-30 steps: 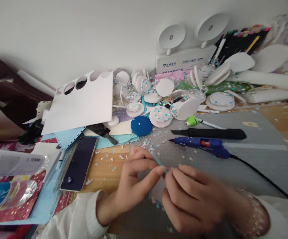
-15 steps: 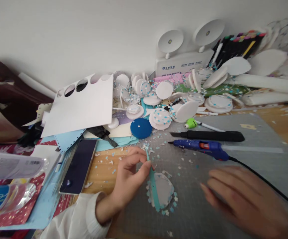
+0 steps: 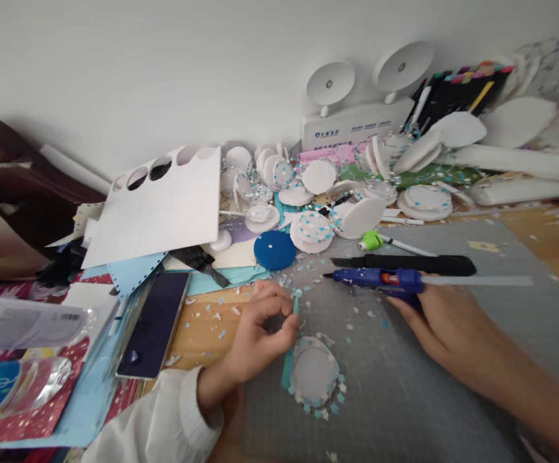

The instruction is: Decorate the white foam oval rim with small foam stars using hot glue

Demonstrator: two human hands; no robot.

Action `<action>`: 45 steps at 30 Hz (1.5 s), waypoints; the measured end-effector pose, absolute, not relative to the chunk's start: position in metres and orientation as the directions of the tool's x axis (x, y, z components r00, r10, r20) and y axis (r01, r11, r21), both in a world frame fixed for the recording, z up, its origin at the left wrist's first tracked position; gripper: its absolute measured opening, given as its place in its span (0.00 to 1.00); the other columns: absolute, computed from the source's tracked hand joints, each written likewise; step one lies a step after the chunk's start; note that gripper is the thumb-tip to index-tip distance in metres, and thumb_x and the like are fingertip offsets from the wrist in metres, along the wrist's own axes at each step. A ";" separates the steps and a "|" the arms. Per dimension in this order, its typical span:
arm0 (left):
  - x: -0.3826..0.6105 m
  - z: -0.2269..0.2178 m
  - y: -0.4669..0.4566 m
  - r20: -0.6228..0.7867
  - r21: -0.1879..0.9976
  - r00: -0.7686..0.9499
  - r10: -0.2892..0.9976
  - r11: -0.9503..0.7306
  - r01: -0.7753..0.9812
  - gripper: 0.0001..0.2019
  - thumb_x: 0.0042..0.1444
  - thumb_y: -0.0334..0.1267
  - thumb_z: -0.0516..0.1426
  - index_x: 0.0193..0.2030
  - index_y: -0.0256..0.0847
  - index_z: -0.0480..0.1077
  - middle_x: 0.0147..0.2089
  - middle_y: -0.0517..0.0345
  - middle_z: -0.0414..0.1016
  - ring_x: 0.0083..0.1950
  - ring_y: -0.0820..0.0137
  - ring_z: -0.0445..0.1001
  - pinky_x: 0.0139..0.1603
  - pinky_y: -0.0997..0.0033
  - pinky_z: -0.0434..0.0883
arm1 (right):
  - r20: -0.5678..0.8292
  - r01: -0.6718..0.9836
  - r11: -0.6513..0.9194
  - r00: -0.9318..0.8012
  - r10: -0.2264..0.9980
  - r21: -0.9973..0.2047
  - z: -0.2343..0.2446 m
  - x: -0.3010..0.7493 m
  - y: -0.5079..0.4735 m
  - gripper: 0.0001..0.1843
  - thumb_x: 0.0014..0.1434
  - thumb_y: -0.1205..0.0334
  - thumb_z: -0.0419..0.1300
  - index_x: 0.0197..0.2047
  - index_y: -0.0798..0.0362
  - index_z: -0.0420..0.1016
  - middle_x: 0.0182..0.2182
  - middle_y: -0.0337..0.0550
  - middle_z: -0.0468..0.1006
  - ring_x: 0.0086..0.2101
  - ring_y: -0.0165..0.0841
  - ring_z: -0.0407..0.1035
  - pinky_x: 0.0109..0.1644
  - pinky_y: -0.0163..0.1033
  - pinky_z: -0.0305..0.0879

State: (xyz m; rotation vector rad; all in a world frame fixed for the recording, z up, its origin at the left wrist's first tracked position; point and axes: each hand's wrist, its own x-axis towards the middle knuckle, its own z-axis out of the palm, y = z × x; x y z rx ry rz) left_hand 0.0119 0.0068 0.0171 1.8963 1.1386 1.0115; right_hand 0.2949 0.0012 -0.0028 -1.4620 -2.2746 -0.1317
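My left hand [image 3: 262, 328] is closed in a pinch on a thin teal paper strip [image 3: 289, 360] that runs down beside a white foam disc [image 3: 314, 373] edged with small blue and white flecks, lying on the grey cutting mat [image 3: 404, 399]. My right hand [image 3: 446, 321] reaches across the mat and wraps around the handle of the blue hot glue gun [image 3: 380, 278]. The gun's nozzle points left and a clear glue stick juts from its back. A black craft knife [image 3: 404, 262] lies just beyond the gun.
Behind the mat lies a heap of white foam discs [image 3: 356, 215], a dark blue disc [image 3: 274, 249] and a green-capped pen [image 3: 372, 240]. A white board with round cut-outs [image 3: 158, 209] leans at left above a phone [image 3: 154, 321]. Markers [image 3: 457, 90] and a white lamp unit [image 3: 356, 122] stand by the wall.
My right hand left the strip, swung right, then moved up to grasp the glue gun. My left hand lowered the strip beside the white disc, which now lies uncovered.
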 end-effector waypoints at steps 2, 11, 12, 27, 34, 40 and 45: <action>0.013 0.014 0.008 0.254 0.853 0.292 0.922 -0.356 0.382 0.12 0.56 0.33 0.54 0.22 0.40 0.61 0.27 0.59 0.66 0.35 0.68 0.64 0.43 0.65 0.59 | 0.398 0.892 0.402 -0.299 0.867 -0.206 0.007 0.292 0.004 0.16 0.66 0.51 0.45 0.32 0.50 0.63 0.25 0.48 0.71 0.26 0.42 0.69 0.29 0.45 0.64; 0.015 0.011 0.009 0.231 0.869 0.289 0.929 -0.331 0.369 0.12 0.55 0.33 0.55 0.22 0.39 0.61 0.27 0.60 0.66 0.34 0.70 0.64 0.42 0.66 0.59 | 0.373 0.824 0.087 0.157 0.914 -0.560 0.014 0.257 0.004 0.14 0.48 0.48 0.60 0.25 0.46 0.61 0.14 0.35 0.68 0.14 0.34 0.64 0.18 0.38 0.57; 0.015 0.011 0.009 0.234 0.868 0.297 0.926 -0.336 0.365 0.12 0.55 0.33 0.55 0.22 0.39 0.61 0.26 0.60 0.66 0.34 0.70 0.64 0.42 0.66 0.59 | 0.372 0.823 0.082 0.163 0.914 -0.562 0.010 0.255 0.003 0.13 0.48 0.49 0.59 0.24 0.45 0.60 0.13 0.35 0.68 0.13 0.33 0.63 0.17 0.37 0.57; 0.014 0.013 0.009 0.250 0.853 0.368 0.896 -0.383 0.353 0.08 0.51 0.29 0.56 0.23 0.39 0.62 0.26 0.61 0.66 0.33 0.71 0.64 0.40 0.67 0.60 | 0.241 0.842 -0.087 0.250 0.938 -0.533 0.005 0.250 0.001 0.11 0.39 0.48 0.56 0.20 0.45 0.62 0.12 0.41 0.70 0.14 0.41 0.67 0.16 0.40 0.58; 0.013 0.014 0.009 0.248 0.856 0.376 0.893 -0.384 0.345 0.08 0.51 0.29 0.56 0.24 0.39 0.62 0.26 0.61 0.67 0.33 0.72 0.64 0.40 0.68 0.60 | 0.208 0.845 -0.121 0.263 0.942 -0.522 0.003 0.251 0.003 0.12 0.37 0.46 0.55 0.16 0.44 0.62 0.10 0.41 0.68 0.14 0.42 0.66 0.15 0.41 0.56; 0.014 0.015 0.009 0.231 0.860 0.382 0.895 -0.372 0.349 0.08 0.52 0.30 0.56 0.24 0.40 0.62 0.27 0.59 0.68 0.34 0.70 0.65 0.39 0.67 0.61 | 0.205 0.854 -0.081 0.214 0.955 -0.514 0.008 0.251 0.002 0.11 0.42 0.48 0.55 0.18 0.44 0.62 0.12 0.41 0.69 0.15 0.41 0.67 0.16 0.41 0.57; 0.013 0.016 0.009 0.226 0.859 0.386 0.894 -0.370 0.353 0.08 0.52 0.30 0.56 0.24 0.40 0.63 0.27 0.59 0.68 0.33 0.70 0.65 0.39 0.67 0.62 | 0.164 0.844 -0.096 0.212 0.964 -0.527 0.012 0.252 0.002 0.11 0.41 0.50 0.56 0.17 0.43 0.60 0.11 0.40 0.66 0.14 0.40 0.64 0.15 0.40 0.53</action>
